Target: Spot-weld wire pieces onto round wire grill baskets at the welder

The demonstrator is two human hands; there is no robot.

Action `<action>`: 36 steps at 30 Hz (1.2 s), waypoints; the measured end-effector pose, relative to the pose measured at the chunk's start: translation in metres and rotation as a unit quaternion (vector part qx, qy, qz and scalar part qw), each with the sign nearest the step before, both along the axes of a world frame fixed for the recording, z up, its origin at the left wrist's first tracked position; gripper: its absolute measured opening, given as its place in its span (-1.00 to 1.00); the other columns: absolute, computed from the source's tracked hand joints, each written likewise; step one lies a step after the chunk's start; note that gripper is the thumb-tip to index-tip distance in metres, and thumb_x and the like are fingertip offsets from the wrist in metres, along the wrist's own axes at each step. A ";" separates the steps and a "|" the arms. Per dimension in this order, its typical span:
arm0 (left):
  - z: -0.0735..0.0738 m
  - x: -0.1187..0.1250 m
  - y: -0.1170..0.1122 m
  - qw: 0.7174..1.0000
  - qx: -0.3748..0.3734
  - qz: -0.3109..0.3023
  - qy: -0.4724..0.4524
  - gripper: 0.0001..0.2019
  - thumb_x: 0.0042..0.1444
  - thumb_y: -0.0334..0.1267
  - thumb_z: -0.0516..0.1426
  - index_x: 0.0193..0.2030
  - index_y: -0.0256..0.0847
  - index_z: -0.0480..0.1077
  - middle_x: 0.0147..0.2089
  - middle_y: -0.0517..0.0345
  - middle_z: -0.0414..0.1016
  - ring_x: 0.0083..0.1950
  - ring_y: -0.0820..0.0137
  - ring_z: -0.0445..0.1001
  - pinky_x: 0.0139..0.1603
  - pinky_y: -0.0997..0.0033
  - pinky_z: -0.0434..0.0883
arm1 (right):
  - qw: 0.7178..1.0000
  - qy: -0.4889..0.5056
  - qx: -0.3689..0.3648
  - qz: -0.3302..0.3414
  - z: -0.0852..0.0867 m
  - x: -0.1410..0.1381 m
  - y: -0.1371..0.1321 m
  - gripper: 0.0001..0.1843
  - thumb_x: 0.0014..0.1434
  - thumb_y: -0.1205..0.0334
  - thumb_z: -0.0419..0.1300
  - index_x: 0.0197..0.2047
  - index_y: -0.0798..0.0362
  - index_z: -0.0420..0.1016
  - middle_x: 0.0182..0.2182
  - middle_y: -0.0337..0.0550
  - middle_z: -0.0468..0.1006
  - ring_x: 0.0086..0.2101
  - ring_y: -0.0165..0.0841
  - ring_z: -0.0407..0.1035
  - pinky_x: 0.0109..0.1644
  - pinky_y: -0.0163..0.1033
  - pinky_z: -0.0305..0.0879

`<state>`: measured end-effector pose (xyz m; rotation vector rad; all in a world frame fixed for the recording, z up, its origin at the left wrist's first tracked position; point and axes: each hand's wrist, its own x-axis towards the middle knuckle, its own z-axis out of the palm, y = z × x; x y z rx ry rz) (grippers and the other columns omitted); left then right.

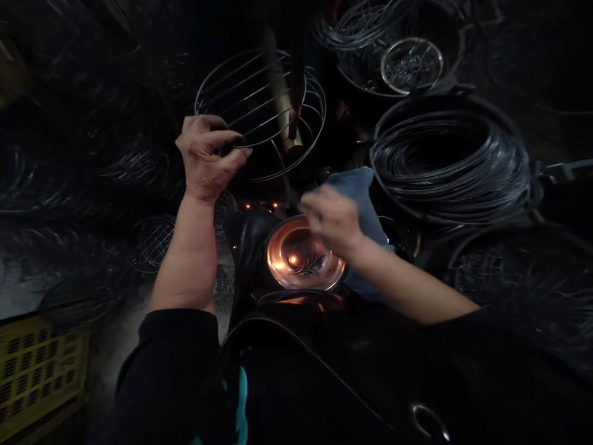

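My left hand is closed on the near-left rim of a round wire rack with parallel bars. A copper-coloured electrode and a thick pale metal bar meet at the rack's right part. Lower down, my right hand is blurred by motion, its fingers curled over the upper right edge of a shiny metal bowl. Whether it holds anything cannot be made out. Short cut wire pieces lie in the bowl, and an orange glow reflects off its inside.
A big coil of wire lies in a round container at the right. Behind it, a small bowl of wire pieces rests in a larger basin. Orange sparks show above the lap. A yellow plastic crate stands at lower left; wire racks lie left.
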<state>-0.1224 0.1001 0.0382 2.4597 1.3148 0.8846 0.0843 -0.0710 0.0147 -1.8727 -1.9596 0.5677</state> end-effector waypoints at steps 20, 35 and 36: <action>-0.008 0.020 -0.049 0.982 0.115 0.110 -0.103 -0.86 -0.02 -0.26 0.28 -0.28 0.02 0.61 -0.18 0.16 0.55 -0.05 0.25 0.44 0.08 0.09 0.22 | 0.889 0.450 0.037 -0.074 0.024 0.018 0.029 -0.86 0.07 0.21 0.32 -0.26 0.02 0.63 -0.53 -0.25 0.56 -0.57 -0.42 0.41 -0.48 -0.31 0.33; -0.014 0.024 -0.042 0.976 0.171 0.089 -0.105 -0.90 0.02 -0.21 0.28 -0.30 0.06 0.62 -0.19 0.16 0.55 -0.05 0.24 0.42 0.09 0.05 0.15 | 0.908 0.391 0.060 -0.141 0.029 0.017 0.080 -0.81 0.03 0.21 0.27 -0.30 0.11 0.65 -0.65 -0.27 0.47 -0.61 -0.44 0.35 -0.54 -0.35 0.25; -0.014 0.024 -0.042 0.976 0.171 0.087 -0.101 -0.90 0.02 -0.21 0.28 -0.30 0.06 0.62 -0.18 0.16 0.54 -0.05 0.24 0.42 0.09 0.05 0.15 | 0.911 0.381 0.064 -0.145 0.030 0.016 0.081 -0.80 0.03 0.21 0.26 -0.30 0.11 0.65 -0.66 -0.27 0.47 -0.62 -0.43 0.36 -0.54 -0.35 0.26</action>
